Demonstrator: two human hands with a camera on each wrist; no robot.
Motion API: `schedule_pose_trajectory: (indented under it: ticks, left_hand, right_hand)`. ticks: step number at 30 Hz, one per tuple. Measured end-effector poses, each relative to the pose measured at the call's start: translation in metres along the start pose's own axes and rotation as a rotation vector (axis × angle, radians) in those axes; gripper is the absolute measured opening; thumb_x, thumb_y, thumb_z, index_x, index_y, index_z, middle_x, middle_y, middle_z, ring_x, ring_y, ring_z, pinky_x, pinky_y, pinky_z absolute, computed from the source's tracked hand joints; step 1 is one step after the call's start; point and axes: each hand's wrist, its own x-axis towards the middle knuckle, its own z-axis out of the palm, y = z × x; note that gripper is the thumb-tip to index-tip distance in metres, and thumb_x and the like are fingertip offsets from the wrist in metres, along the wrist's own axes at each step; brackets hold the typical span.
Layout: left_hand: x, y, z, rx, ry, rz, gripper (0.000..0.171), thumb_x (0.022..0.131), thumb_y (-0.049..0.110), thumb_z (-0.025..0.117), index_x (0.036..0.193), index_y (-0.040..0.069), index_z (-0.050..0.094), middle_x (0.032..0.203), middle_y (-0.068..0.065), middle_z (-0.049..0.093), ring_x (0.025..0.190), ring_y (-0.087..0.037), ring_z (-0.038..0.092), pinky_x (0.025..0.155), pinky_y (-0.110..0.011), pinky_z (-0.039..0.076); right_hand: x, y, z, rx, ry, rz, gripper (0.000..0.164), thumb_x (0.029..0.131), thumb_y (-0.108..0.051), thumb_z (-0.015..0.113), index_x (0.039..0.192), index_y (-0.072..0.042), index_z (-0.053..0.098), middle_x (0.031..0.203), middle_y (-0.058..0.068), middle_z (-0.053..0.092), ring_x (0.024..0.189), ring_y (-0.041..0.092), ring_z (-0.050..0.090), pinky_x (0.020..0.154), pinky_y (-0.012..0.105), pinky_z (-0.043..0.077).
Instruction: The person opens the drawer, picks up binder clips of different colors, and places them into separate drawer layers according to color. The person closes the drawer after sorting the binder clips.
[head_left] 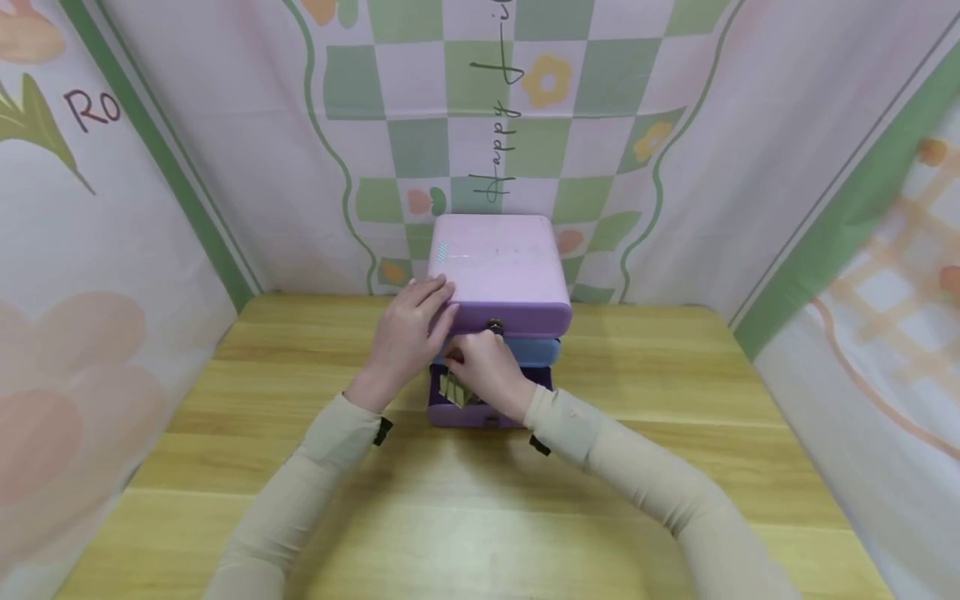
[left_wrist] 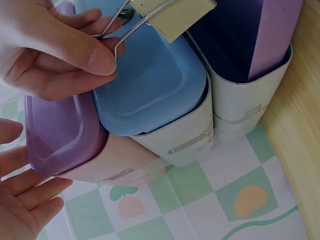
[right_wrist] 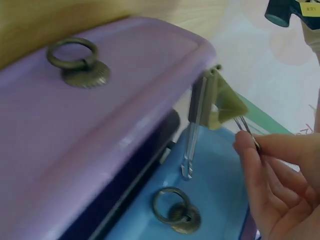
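Note:
A small three-tier drawer cabinet (head_left: 498, 258) with a pink top stands upright on the table. My left hand (head_left: 408, 329) lies against its left top edge, fingers extended; the left wrist view shows these fingers beside the purple top drawer (left_wrist: 62, 127). With thumb and fingertips, my right hand (head_left: 487, 367) pinches a wire handle of a yellowish binder clip (right_wrist: 227, 102). The clip overlaps the pulled-out bottom drawer (head_left: 457, 415) in the head view. Above that drawer, the blue middle drawer (head_left: 536, 352) is closed. The bottom drawer's dark interior is partly hidden by my right hand.
Wooden tabletop (head_left: 645, 467) extends around the cabinet. Behind it hangs a checkered, flower-printed cloth (head_left: 517, 125), with more printed cloth at both sides. Ring pulls hang on the drawer fronts, such as the brass ring (right_wrist: 170, 205) on the blue one.

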Motion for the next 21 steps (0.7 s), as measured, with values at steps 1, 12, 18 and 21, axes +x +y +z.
schedule_pose_trajectory:
  ticks: [1,12,18,21]
  left_hand:
    - [0.0000,0.0001,-0.0005,-0.001,0.002,0.002,0.033,0.088,0.026,0.052,0.112,0.006,0.061,0.116,-0.010,0.059,0.111,-0.023,0.053,0.103,-0.037,0.034]
    - [-0.0002,-0.0014,-0.0013,0.003,0.003,0.011,0.033,0.088,0.026,0.052,0.113,0.005,0.061,0.117,-0.011,0.059,0.111,-0.023,0.053,0.103,-0.037,0.034]
    - [-0.0005,-0.0016,-0.0011,0.005,0.004,0.014,0.034,0.088,0.026,0.052,0.113,0.005,0.061,0.117,-0.011,0.059,0.111,-0.023,0.053,0.102,-0.038,0.035]
    - [-0.0005,-0.0017,-0.0010,-0.002,0.011,0.019,0.033,0.088,0.026,0.053,0.112,0.005,0.061,0.116,-0.011,0.059,0.110,-0.023,0.053,0.102,-0.038,0.035]
  right_hand:
    - [0.0016,-0.0009,-0.0011,-0.003,-0.015,-0.005,0.005,0.076,-0.014,0.066,0.080,-0.013,0.069,0.070,-0.005,0.066,0.059,0.001,0.059,0.056,0.013,0.049]
    - [0.0095,-0.0083,-0.0042,-0.010,-0.064,-0.057,0.013,0.075,-0.015,0.069,0.088,-0.012,0.067,0.080,-0.001,0.068,0.069,0.007,0.063,0.064,0.020,0.052]
    - [0.0082,-0.0061,0.0003,-0.051,-0.006,-0.188,0.021,0.080,-0.019,0.066,0.099,-0.010,0.065,0.088,0.000,0.068,0.076,0.007,0.064,0.067,0.015,0.051]
    - [0.0075,-0.0054,-0.0002,-0.032,0.026,-0.250,0.023,0.080,-0.020,0.065,0.101,-0.010,0.065,0.089,0.000,0.067,0.077,0.007,0.064,0.068,0.015,0.051]
